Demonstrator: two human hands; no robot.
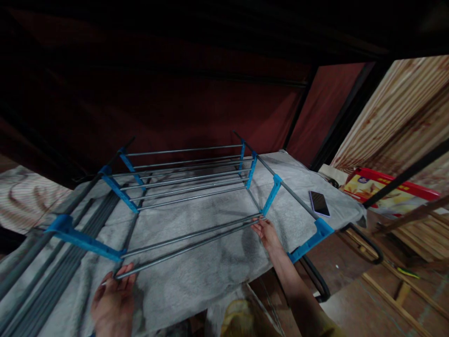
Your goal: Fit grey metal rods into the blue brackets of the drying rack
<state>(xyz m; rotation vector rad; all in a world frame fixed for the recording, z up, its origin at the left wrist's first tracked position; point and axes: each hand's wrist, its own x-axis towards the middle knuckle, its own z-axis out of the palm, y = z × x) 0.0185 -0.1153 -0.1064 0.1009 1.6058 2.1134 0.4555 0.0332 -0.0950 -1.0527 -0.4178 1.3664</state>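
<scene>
A rack of grey metal rods (pixel 189 187) with blue plastic connectors (pixel 84 239) lies on a grey blanket (pixel 196 276). My left hand (pixel 114 302) is at the near left, fingers curled under the end of the nearest loose rod (pixel 182 252). My right hand (pixel 267 232) reaches to the far end of that rod, fingertips pinching it close to a blue connector (pixel 271 195).
A phone (pixel 319 203) lies on the blanket at the right. A red box (pixel 389 192) and wooden slats (pixel 421 243) sit beyond the right edge. Several loose dark rods (pixel 52 281) lie along the left. A dark red curtain hangs behind.
</scene>
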